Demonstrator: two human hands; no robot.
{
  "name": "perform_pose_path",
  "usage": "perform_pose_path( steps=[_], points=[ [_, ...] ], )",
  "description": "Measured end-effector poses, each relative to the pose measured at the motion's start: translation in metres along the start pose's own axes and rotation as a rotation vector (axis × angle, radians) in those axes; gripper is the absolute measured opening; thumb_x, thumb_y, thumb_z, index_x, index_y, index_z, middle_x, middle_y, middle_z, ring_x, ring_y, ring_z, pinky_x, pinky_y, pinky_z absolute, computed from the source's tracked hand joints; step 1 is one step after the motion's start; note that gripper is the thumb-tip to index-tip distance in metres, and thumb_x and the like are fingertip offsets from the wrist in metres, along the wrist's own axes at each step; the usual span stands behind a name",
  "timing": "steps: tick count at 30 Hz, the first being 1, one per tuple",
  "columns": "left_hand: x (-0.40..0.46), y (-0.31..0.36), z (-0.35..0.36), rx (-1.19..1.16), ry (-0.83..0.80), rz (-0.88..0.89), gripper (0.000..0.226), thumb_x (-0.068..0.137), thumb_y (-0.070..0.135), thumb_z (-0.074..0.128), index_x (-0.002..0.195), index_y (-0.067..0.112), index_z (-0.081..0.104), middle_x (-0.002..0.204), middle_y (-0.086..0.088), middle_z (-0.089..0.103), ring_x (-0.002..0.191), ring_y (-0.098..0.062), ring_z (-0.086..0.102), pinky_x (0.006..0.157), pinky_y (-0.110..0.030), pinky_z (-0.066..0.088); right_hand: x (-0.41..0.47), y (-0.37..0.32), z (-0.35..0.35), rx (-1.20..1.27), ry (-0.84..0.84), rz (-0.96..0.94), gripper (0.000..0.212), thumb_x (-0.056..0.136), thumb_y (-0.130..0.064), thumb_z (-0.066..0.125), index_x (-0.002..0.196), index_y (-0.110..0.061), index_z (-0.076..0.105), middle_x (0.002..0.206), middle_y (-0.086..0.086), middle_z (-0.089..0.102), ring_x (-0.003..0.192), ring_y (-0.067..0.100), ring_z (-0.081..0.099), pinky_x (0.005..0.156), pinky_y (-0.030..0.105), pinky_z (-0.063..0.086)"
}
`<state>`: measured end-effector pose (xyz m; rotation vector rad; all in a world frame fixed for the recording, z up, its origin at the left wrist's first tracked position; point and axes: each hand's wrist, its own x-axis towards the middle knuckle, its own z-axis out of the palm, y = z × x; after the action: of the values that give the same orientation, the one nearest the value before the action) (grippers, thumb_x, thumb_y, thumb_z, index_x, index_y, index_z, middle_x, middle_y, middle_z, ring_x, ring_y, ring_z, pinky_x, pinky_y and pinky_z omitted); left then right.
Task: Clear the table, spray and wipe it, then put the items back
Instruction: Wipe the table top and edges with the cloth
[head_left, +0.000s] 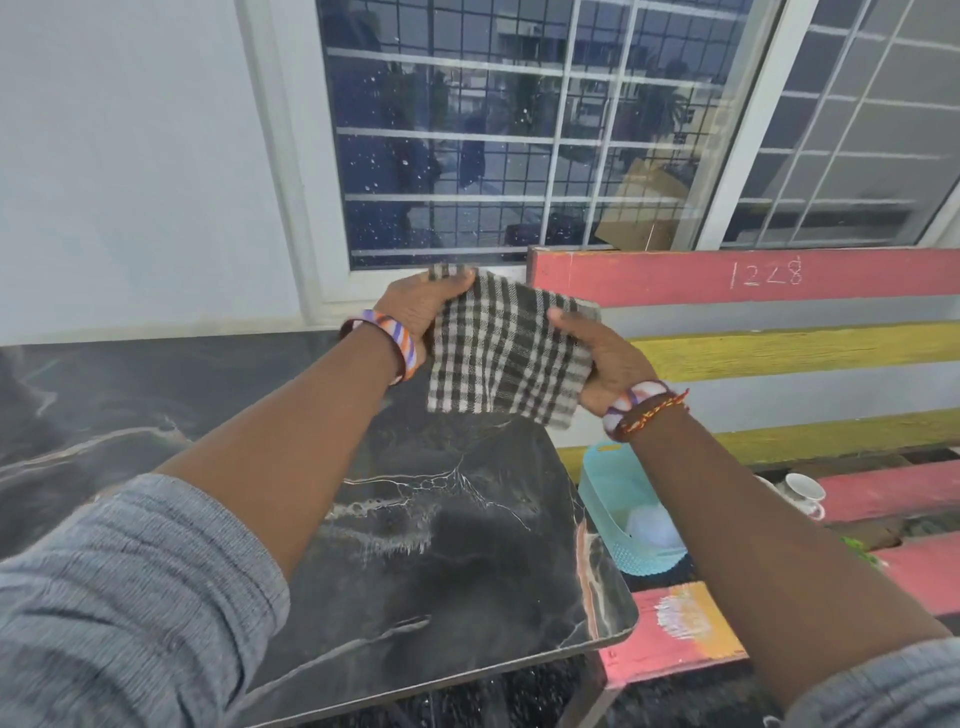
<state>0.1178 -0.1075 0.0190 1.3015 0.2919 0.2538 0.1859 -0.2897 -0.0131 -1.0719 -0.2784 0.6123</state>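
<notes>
A black-and-white checked cloth (501, 348) hangs in the air above the far right part of the black marble table (457, 561). My left hand (421, 306) grips its upper left edge, and my right hand (597, 353) grips its right edge. The cloth is folded and spread between both hands. The tabletop below shows a wet sheen and bears no items.
A painted wooden bench (779, 353) with pink, yellow and grey slats stands right of the table. On its seat sit a turquoise basket (618, 499) holding something white and a white cup (805, 491). A barred window (519, 130) rises behind.
</notes>
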Motion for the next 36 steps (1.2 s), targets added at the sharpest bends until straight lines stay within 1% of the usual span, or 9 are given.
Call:
perform_pose_path(
  steps=[3,6,9,14,17,24,29,33,36],
  points=[
    [0.002,-0.01,-0.007,0.212,0.01,0.005,0.112,0.04,0.036,0.09,0.135,0.0,0.042,0.137,-0.021,0.051,0.123,-0.032,0.053,0.105,-0.05,0.042,0.014,-0.01,-0.016,-0.272,0.143,0.06,0.104,0.02,-0.031,0.095,0.115,-0.005,0.06,0.123,0.015,0.061,0.118,0.031,0.054,0.102,0.053,0.041],
    [0.003,-0.012,-0.007,0.265,0.007,0.014,0.12,0.044,0.025,0.091,0.143,0.003,0.028,0.146,-0.018,0.039,0.131,-0.033,0.044,0.108,-0.05,0.039,0.003,-0.02,-0.008,-0.219,0.146,0.095,0.032,0.071,-0.023,0.078,0.097,-0.008,0.066,0.091,0.009,0.073,0.094,0.026,0.066,0.09,0.045,0.051],
    [0.017,-0.017,-0.012,0.225,0.064,0.041,0.113,0.039,0.026,0.089,0.136,-0.003,0.039,0.139,-0.024,0.046,0.127,-0.034,0.048,0.108,-0.049,0.039,0.005,-0.018,-0.011,-0.146,0.168,0.069,0.024,0.08,-0.021,0.07,0.1,-0.007,0.066,0.08,0.006,0.074,0.077,0.021,0.07,0.081,0.041,0.055],
    [0.018,-0.019,-0.006,0.148,0.239,0.084,0.053,0.069,0.013,0.079,0.117,-0.003,0.06,0.119,-0.02,0.065,0.109,-0.028,0.063,0.099,-0.047,0.048,0.006,-0.01,-0.015,-0.288,0.317,-0.138,0.047,0.075,-0.007,0.074,0.116,0.004,0.055,0.109,0.015,0.067,0.092,0.024,0.064,0.087,0.041,0.053],
    [0.021,-0.02,0.004,0.127,0.222,0.139,0.009,0.074,0.005,0.074,0.079,0.007,0.067,0.086,-0.013,0.072,0.086,-0.024,0.065,0.09,-0.052,0.053,0.017,-0.012,-0.026,-0.373,0.393,-0.236,0.028,0.072,-0.011,0.077,0.093,0.002,0.066,0.085,0.01,0.068,0.069,0.017,0.061,0.065,0.025,0.049],
    [0.063,-0.031,0.016,0.185,0.166,0.308,0.022,0.08,0.012,0.069,0.099,0.001,0.067,0.057,0.018,0.067,0.055,0.01,0.062,0.06,-0.006,0.049,0.044,-0.018,-0.049,-0.431,0.395,-0.347,0.027,0.072,-0.018,0.077,0.061,-0.018,0.052,0.063,-0.001,0.047,0.059,0.009,0.048,0.051,0.014,0.04],
    [0.107,-0.055,0.026,0.267,-0.021,0.296,0.065,0.072,0.019,0.076,0.13,0.007,0.049,0.126,-0.005,0.062,0.116,-0.016,0.059,0.102,-0.034,0.048,0.055,-0.025,-0.076,-0.623,0.277,-0.187,0.037,0.069,-0.022,0.077,0.058,-0.027,0.042,0.056,-0.015,0.036,0.065,0.01,0.04,0.052,0.018,0.032],
    [0.13,-0.089,0.057,0.517,-0.139,0.221,0.094,0.066,0.027,0.08,0.144,0.008,0.031,0.148,-0.01,0.04,0.136,-0.021,0.04,0.115,-0.039,0.033,0.062,-0.027,-0.117,-0.692,0.34,-0.089,0.084,0.068,-0.021,0.081,0.139,-0.014,0.036,0.137,-0.002,0.048,0.119,0.019,0.051,0.091,0.037,0.049],
    [0.136,-0.114,0.085,0.605,-0.153,0.092,0.097,0.054,0.036,0.08,0.138,0.006,0.041,0.139,-0.012,0.051,0.126,-0.026,0.051,0.108,-0.041,0.041,0.061,-0.027,-0.153,-0.801,0.462,-0.023,0.088,0.075,-0.005,0.073,0.146,-0.003,0.021,0.153,0.008,0.026,0.138,0.02,0.03,0.112,0.039,0.031]
  ],
)
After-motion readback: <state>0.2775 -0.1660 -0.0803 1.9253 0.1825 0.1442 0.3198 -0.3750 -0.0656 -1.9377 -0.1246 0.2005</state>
